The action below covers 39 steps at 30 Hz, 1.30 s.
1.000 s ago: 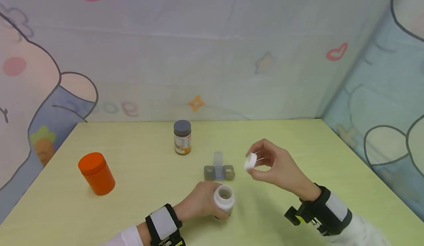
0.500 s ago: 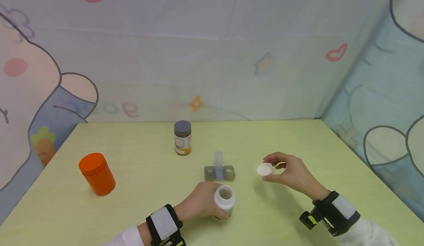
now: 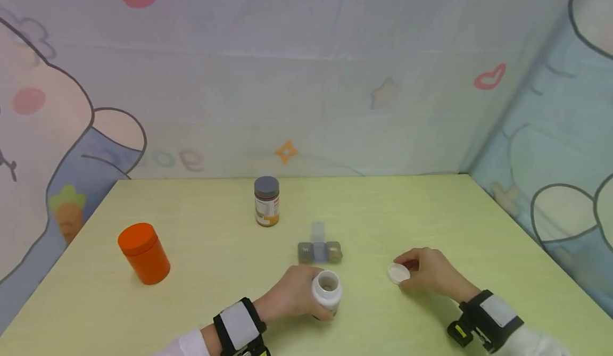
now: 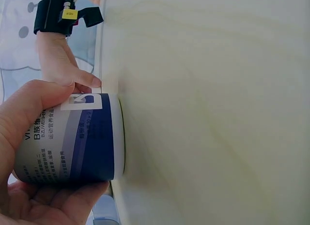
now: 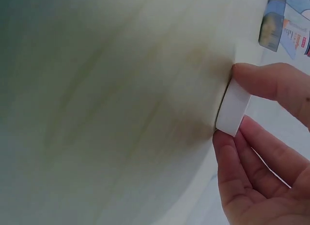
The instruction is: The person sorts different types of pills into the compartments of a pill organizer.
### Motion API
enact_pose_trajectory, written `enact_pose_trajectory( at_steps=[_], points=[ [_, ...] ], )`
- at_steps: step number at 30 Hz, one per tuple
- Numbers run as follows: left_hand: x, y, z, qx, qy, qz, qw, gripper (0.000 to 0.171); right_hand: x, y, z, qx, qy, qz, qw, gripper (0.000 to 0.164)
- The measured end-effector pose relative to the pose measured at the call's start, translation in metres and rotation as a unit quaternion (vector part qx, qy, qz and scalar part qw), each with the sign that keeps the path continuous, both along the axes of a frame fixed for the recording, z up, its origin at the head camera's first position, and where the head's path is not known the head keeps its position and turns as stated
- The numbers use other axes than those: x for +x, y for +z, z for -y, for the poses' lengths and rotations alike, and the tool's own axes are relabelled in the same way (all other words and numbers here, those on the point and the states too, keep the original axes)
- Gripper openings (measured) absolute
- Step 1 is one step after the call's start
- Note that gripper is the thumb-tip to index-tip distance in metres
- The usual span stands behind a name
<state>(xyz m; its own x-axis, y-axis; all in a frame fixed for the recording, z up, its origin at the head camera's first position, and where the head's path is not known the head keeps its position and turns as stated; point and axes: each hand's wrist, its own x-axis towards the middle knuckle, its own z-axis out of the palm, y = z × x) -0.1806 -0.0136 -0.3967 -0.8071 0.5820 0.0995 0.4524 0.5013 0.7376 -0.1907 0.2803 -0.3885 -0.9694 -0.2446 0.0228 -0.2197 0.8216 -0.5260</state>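
A white supplement bottle (image 3: 328,290), uncapped with its mouth facing up, stands on the table in the grip of my left hand (image 3: 298,294). Its white and blue printed label (image 4: 94,138) shows in the left wrist view, between thumb and fingers. To the right, my right hand (image 3: 433,275) pinches a white cap (image 3: 399,273) by its rim, hollow side up, at the tabletop. Seen from the right wrist, thumb and fingertips hold the cap (image 5: 233,108) at opposite edges. Just behind the bottle lies a small pill box (image 3: 320,251) with its middle lid raised.
An orange jar (image 3: 144,253) with its lid on stands at the left of the pale yellow table (image 3: 206,223). Behind the pill box is a brown bottle (image 3: 266,201) with a grey cap. A printed cloth (image 3: 325,95) hangs along the back and sides.
My right hand has carried the white cap rightward and down to the table, turning its hollow side upward. The left hand keeps its hold on the bottle in the same place.
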Motion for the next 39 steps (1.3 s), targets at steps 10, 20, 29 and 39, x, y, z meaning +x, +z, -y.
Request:
enact_pose_trajectory(
  at_steps=[10, 20, 29, 39],
  points=[
    [0.002, 0.002, 0.002, 0.001, 0.005, -0.004, 1.0000, 0.037, -0.011, 0.017, 0.015, 0.014, 0.034, -0.026, 0.999, 0.060],
    [0.001, 0.003, 0.002, -0.011, 0.007, -0.015, 0.9998, 0.040, -0.046, 0.036, 0.078, -0.048, 0.103, -0.060, 0.992, 0.064],
    [-0.002, 0.007, -0.007, -0.024, -0.007, -0.031, 0.9992, 0.037, -0.054, 0.017, 0.094, -0.051, 0.122, -0.006, 0.991, 0.057],
    [-0.007, 0.004, -0.004, -0.012, -0.024, 0.005, 0.9996, 0.041, -0.059, 0.012, 0.096, -0.055, 0.119, -0.013, 0.991, 0.046]
  ],
)
